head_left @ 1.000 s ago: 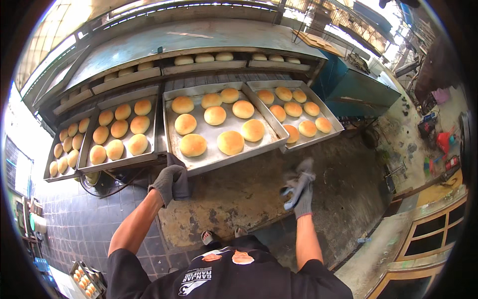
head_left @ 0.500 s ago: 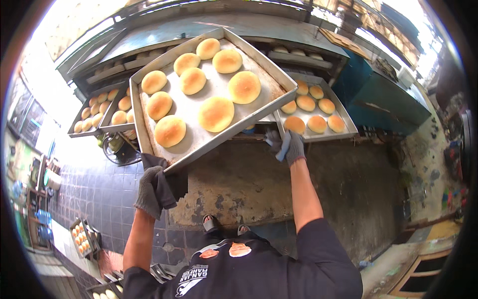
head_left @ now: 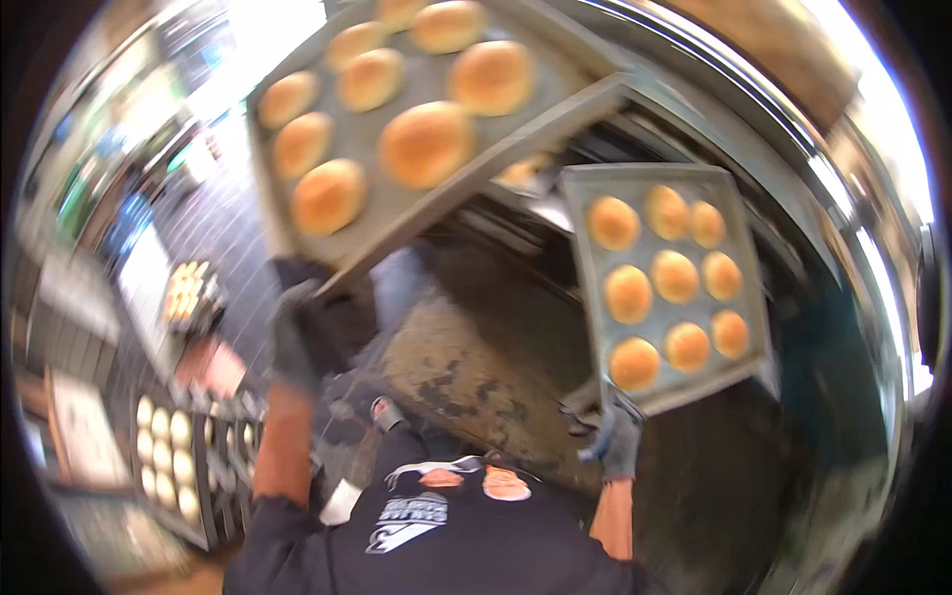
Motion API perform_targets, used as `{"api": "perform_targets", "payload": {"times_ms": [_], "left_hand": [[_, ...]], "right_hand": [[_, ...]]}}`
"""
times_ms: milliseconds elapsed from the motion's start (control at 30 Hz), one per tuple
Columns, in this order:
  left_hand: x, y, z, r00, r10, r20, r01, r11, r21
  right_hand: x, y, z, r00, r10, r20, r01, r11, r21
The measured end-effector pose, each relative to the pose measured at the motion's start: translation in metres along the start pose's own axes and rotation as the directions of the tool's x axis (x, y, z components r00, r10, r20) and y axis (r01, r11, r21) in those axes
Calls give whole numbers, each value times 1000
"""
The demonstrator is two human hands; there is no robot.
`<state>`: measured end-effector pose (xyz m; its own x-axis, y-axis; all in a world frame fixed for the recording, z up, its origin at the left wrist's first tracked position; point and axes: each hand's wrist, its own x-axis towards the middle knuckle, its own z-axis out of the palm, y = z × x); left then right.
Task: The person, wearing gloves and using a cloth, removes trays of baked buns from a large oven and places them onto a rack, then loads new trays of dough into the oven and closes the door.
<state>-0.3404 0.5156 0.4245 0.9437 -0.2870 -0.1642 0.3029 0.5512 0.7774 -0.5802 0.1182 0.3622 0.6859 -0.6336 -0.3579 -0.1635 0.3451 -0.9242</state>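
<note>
My left hand [head_left: 300, 332], in a grey knit glove, is closed through a dark cloth [head_left: 342, 322] around the near corner of a metal baking tray [head_left: 486, 181]. Golden round buns [head_left: 426, 146] lie spaced out on this tray, which is held up and tilted; its far end runs out of view. On the right, my gloved right hand [head_left: 623, 441] closes on the near-left corner of a second baking tray [head_left: 654, 321], with a blue cloth [head_left: 598, 438] in its grip. Several browned buns [head_left: 675, 277] sit in rows there. Motion blurs the fingers of both hands.
Dark shelving runs under a metal counter [head_left: 684, 94] behind the trays. At the lower left stands a rack [head_left: 203, 496] of trays with pale buns. Farther back is another small tray of buns [head_left: 186, 291]. Worn concrete and dark tiles [head_left: 446, 342] form the floor.
My view and body have turned left. The left-hand tray now sits higher in view. The right-hand tray shows steeper and more fully, with my right hand lower at its corner.
</note>
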Motion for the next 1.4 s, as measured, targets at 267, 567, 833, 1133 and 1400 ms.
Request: {"api": "perform_targets", "payload": {"times_ms": [267, 567, 833, 1133, 1400], "left_hand": [[51, 124, -121, 817, 347, -460, -457, 877, -151], [70, 299, -300, 692, 435, -575, -566, 822, -59], [106, 413, -503, 139, 571, -809, -704, 631, 324], [149, 501, -671, -55, 413, -909, -683, 649, 336], [168, 474, -926, -156, 174, -972, -681, 694, 233]], "right_hand": [[60, 43, 210, 722, -589, 363, 690, 646, -326], [132, 46, 577, 374, -249, 893, 749, 649, -133], [142, 107, 947, 166, 316, 934, 225, 910, -348], [153, 261, 1299, -218, 534, 817, 373, 819, -436], [75, 446, 1536, -292, 742, 604, 305, 671, -676]]}}
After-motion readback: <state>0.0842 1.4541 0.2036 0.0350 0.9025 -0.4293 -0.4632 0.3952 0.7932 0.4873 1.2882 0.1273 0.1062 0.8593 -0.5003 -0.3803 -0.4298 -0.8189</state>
